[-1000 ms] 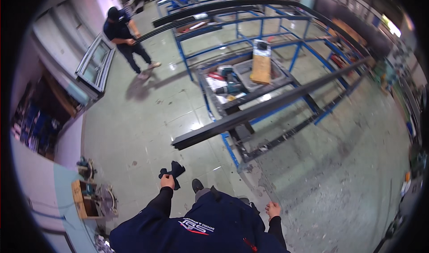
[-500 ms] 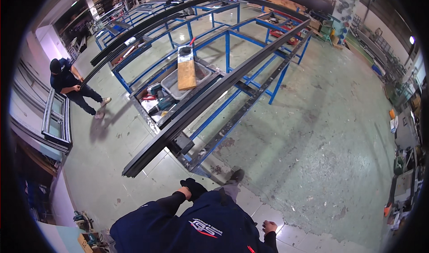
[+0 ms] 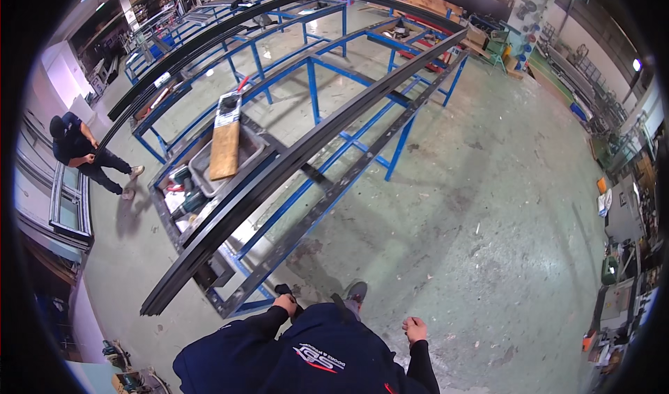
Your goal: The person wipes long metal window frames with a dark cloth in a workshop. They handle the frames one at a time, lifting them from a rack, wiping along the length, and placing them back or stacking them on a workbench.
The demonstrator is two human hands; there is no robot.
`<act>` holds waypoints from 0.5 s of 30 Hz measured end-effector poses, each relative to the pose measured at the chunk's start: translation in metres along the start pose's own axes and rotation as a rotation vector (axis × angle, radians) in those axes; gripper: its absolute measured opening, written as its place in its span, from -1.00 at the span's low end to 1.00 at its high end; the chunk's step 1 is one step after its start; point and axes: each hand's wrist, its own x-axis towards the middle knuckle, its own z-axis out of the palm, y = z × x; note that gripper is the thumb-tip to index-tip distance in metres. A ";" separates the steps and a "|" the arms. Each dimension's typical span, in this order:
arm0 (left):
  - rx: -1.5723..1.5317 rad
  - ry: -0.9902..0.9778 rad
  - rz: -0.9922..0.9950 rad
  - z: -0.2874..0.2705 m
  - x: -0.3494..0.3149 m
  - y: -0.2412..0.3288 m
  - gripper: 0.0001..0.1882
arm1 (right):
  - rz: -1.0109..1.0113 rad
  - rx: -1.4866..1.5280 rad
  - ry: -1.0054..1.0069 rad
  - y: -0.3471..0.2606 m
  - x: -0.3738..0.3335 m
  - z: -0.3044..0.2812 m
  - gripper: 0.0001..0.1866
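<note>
My left hand (image 3: 284,304) is closed around a black object (image 3: 297,312) at my front, partly hidden by my fingers and body; its kind is unclear. Just beyond it stands the near corner of a blue metal workbench frame (image 3: 313,91). A long black profile frame (image 3: 279,170) lies over the benches, one end reaching past the near edge to my left. My right hand (image 3: 416,328) hangs over the floor on my right, its fingers curled in, with nothing visible in them.
On the bench sit a grey tub (image 3: 251,147), a wooden board (image 3: 224,150) laid across it and a green cordless drill (image 3: 192,200). At far left a co-worker (image 3: 73,140) stands holding the frame's other end. Machines and clutter line the right wall (image 3: 620,289).
The benches and black frame have shifted left and nearer in view as I moved forward and right. My right hand has risen and curled tighter; the black object is now more hidden.
</note>
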 end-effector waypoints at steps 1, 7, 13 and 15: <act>0.055 0.090 0.033 0.002 0.023 0.027 -0.74 | -0.021 -0.036 0.000 -0.006 0.024 -0.026 -0.69; -0.135 0.164 0.125 -0.029 0.120 0.245 -0.72 | 0.131 0.173 0.276 -0.051 0.091 -0.134 -0.67; -0.195 0.165 0.214 -0.035 0.226 0.436 -0.72 | 0.367 0.113 0.289 -0.018 0.184 -0.178 -0.66; -0.213 0.239 0.182 -0.029 0.259 0.489 -0.72 | 0.360 -0.065 0.169 -0.048 0.217 -0.172 -0.63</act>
